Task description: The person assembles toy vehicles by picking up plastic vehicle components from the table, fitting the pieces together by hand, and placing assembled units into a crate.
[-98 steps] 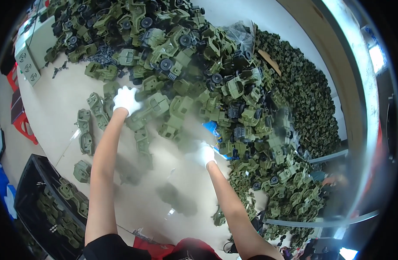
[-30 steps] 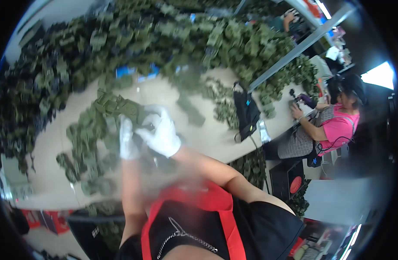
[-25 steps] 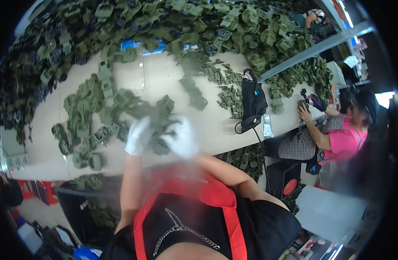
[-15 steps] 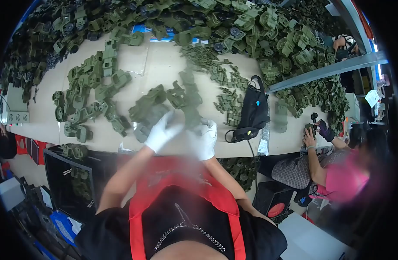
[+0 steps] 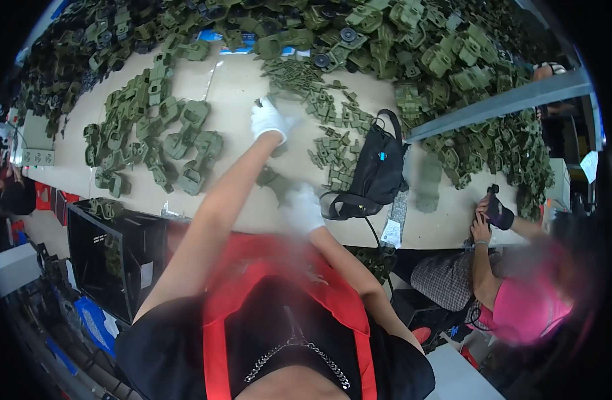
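My left hand [image 5: 269,121], in a white glove, reaches far over the table beside the heap of small green parts [image 5: 293,75]. Its thumb side is smeared, but the fingers look spread, and I make out nothing held. Nearer to me, my right hand [image 5: 305,209], also gloved and blurred, is closed at the edge of an olive-green plastic part [image 5: 274,183]. Green moulded vehicle-like bodies [image 5: 191,172] lie in a loose group to the left. Small flat green pieces [image 5: 334,150] are scattered right of my hands.
A black bag [image 5: 379,170] with straps lies on the table [image 5: 236,87] to the right. Large piles of green parts [image 5: 446,53] line the far side. A metal beam [image 5: 499,103] crosses at right, near a co-worker's hands [image 5: 483,223]. A black crate [image 5: 123,260] stands below left.
My left hand has moved forward, away from my right hand. My right hand stays near the table's front, slightly lower. Green bodies formerly by my left hand now lie with the group at left.
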{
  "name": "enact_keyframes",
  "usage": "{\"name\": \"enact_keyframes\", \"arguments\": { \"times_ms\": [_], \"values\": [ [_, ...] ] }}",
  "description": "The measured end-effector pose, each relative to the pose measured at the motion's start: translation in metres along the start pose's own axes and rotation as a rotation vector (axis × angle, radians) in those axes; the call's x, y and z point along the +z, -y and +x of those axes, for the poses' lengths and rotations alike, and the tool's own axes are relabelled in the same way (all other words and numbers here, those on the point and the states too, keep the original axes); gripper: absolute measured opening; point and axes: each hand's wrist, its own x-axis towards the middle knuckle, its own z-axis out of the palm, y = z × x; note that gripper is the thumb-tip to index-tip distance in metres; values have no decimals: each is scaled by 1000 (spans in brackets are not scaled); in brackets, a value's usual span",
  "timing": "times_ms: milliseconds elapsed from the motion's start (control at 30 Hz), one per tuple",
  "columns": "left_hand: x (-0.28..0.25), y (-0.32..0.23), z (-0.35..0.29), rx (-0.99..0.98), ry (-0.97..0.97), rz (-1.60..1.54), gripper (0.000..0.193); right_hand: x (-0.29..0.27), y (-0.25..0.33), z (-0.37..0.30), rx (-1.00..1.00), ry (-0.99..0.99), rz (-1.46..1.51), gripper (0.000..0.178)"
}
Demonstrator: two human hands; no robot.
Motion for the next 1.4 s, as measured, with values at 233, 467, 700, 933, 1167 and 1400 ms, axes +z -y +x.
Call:
{"name": "enact_keyframes", "arguments": {
  "times_ms": [233, 467, 700, 933, 1167, 1400],
  "values": [
    [1, 74, 27, 78, 139, -471, 86, -51, -16, 35, 241, -313, 168, 34],
    [-115, 88, -72, 114, 910, -1826, 69, -42, -51, 102, 415, -273, -72, 25],
    [-139, 94, -112, -118, 865, -1865, 49, -73, -49, 98, 570, -229, 180, 40],
    [-105, 92, -95, -226, 390, -1964, 31, -79, -3, 27, 446, -79, 1073, 30],
    [-48, 98, -49, -593, 249, -1995, 57, -41, 20, -10, 429, -46, 1056, 43],
    [-54, 93, -84, 465, 247, -166, 49, -8, -37, -54, 550, -114, 1022, 52]
  ]
}}
